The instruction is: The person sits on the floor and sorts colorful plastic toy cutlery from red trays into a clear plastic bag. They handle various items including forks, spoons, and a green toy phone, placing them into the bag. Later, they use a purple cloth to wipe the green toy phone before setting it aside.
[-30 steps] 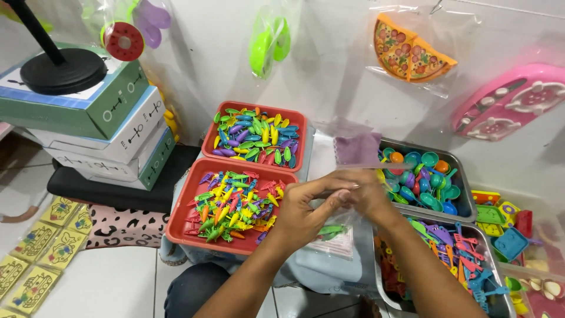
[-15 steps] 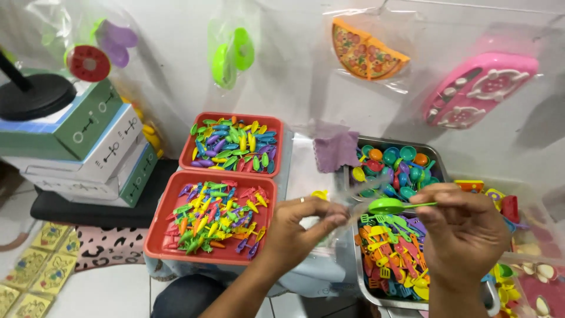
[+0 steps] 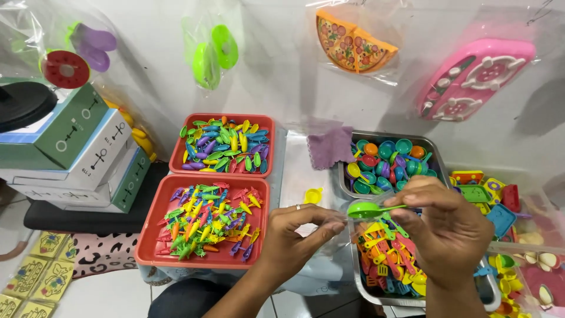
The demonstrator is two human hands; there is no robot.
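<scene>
- The right hand [image 3: 450,227] pinches a green toy spoon [image 3: 368,209] by its handle, above the near metal tray [image 3: 368,291] of toy utensils.
- The left hand [image 3: 294,235], fingers together, grips a clear plastic bag [image 3: 338,238] just beside the spoon's bowl.
- Left stand two red trays [image 3: 203,259] of small coloured toys.
- Far right, another metal tray [image 3: 347,185] holds toy pans.
- Stacked boxes [image 3: 76,153] sit far left.

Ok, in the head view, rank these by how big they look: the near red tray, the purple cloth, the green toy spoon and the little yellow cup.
1. Near red tray
2. Purple cloth
3. Green toy spoon, though it is held nearer the camera, so unsure
4. Little yellow cup
</scene>
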